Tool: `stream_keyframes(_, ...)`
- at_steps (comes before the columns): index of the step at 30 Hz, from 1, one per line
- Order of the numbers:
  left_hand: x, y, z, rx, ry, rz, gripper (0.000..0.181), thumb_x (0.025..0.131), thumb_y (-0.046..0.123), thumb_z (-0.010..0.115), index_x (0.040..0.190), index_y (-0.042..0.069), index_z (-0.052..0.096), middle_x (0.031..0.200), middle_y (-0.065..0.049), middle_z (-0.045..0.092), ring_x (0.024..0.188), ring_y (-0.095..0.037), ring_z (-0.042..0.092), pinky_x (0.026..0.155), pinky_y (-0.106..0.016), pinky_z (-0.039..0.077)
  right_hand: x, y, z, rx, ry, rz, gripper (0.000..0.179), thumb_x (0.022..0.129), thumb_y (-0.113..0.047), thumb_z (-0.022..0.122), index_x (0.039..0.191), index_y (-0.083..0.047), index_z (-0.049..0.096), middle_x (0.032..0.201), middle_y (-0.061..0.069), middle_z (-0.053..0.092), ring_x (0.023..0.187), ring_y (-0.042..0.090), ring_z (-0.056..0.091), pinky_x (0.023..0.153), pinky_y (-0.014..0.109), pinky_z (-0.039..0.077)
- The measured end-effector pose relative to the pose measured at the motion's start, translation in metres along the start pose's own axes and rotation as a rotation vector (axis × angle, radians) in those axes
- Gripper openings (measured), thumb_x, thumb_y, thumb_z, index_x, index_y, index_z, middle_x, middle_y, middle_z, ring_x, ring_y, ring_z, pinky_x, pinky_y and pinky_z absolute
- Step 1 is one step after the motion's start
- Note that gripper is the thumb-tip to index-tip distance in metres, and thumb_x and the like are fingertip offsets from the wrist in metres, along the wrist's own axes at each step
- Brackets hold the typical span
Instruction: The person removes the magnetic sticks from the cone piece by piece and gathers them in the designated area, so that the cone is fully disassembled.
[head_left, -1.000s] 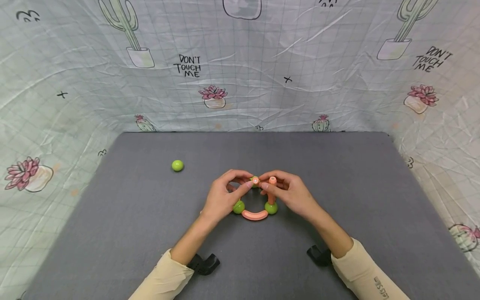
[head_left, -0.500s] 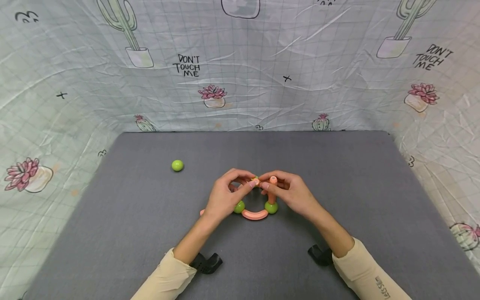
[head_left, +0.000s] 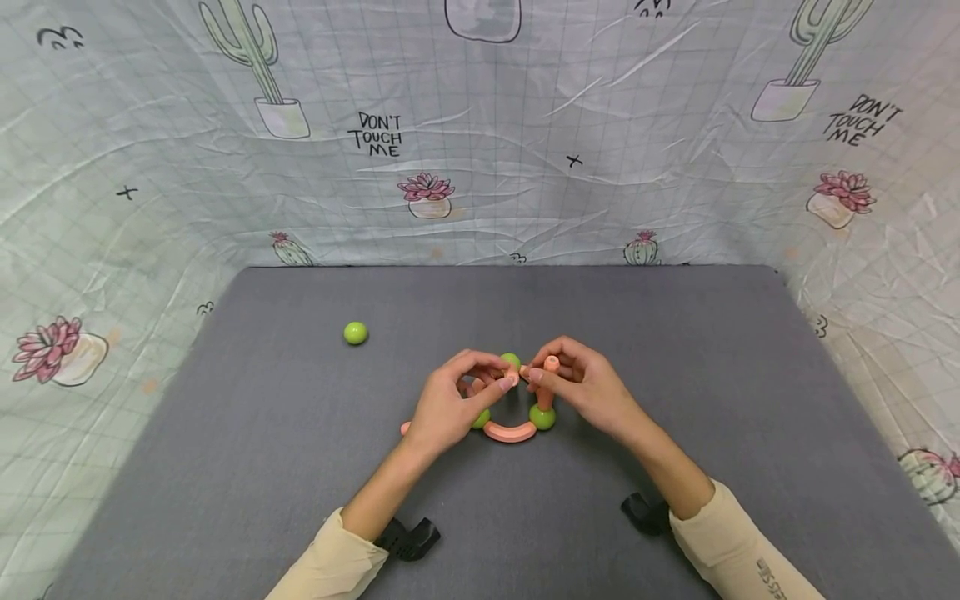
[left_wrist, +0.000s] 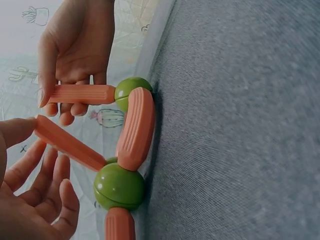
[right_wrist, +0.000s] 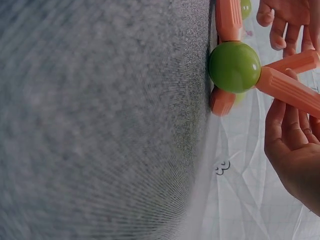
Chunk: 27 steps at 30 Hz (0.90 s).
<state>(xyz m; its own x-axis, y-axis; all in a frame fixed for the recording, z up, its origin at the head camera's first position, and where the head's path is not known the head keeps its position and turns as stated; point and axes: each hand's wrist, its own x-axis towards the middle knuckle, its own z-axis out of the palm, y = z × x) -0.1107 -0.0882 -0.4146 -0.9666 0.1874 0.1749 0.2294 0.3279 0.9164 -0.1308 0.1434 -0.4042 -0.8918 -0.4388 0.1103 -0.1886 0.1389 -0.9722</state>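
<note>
My left hand (head_left: pixel 447 402) pinches the top end of an orange magnetic rod (left_wrist: pixel 70 142) that leans up from the low frame. At the right, my right hand (head_left: pixel 588 387) has thumb and fingers on another orange magnetic rod (left_wrist: pixel 82 94), which rises from the right green ball (head_left: pixel 542 417). A curved orange rod (head_left: pixel 510 432) joins that ball to the left green ball (head_left: pixel 480 418), partly hidden by my left hand. Behind, between my hands, a third green ball (head_left: pixel 510 361) shows. An upright rod's end (head_left: pixel 552 363) appears beside my right fingers.
A loose green ball (head_left: pixel 356 333) lies farther back on the left of the grey table (head_left: pixel 675 333). One orange rod end (head_left: pixel 406 427) peeks out beside my left wrist. A printed curtain (head_left: pixel 510 208) hangs behind the table. Black straps (head_left: pixel 408 540) sit under the forearms.
My hands have drawn slightly apart. The rod end in my left fingers has come lower and toward me, uncovering the back green ball. My right hand has shifted a little right.
</note>
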Motion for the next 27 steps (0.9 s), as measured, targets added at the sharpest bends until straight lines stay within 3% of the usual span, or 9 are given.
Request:
stream_keyframes(6,-0.005,-0.005,-0.002,-0.001,-0.055,-0.009,0.024,0.095,0.032,0.078,0.116,0.022,0.074,0.101,0.002,0.073,0.085,-0.016,0.065,0.079,-0.028,0.053,-0.001,0.002,-0.001,-0.002,-0.008,-0.011,0.016,0.104,-0.015,0.066,0.114,-0.003,0.063,0.100,0.022,0.073,0.090,0.036,0.074,0.086,0.030,0.061)
stream_keyframes(14,-0.013,-0.013,-0.004,0.030,-0.127,0.030,0.030,0.093,0.029,0.080,0.121,0.020,0.073,0.106,0.003,0.075,0.095,-0.011,0.069,0.088,-0.039,0.058,-0.004,0.004,-0.002,-0.030,-0.002,0.011,0.014,0.103,-0.018,0.067,0.111,-0.007,0.065,0.103,0.030,0.073,0.091,0.037,0.075,0.086,0.032,0.062)
stream_keyframes(22,-0.016,-0.019,-0.004,0.071,-0.177,0.074,0.033,0.091,0.023,0.083,0.123,0.021,0.075,0.109,0.001,0.075,0.103,-0.019,0.069,0.093,-0.037,0.057,-0.008,0.004,-0.005,-0.091,0.032,0.017,0.013,0.102,-0.020,0.070,0.110,-0.010,0.067,0.116,0.021,0.074,0.099,0.032,0.075,0.085,0.028,0.060)
stream_keyframes(27,-0.015,-0.020,-0.004,0.120,-0.179,0.113,0.036,0.090,0.023,0.084,0.124,0.022,0.075,0.109,0.003,0.075,0.107,-0.017,0.067,0.098,-0.036,0.055,-0.009,0.001,-0.008,-0.113,0.039,0.001,0.011,0.101,-0.019,0.070,0.109,-0.011,0.068,0.118,0.013,0.073,0.100,0.030,0.074,0.085,0.029,0.059)
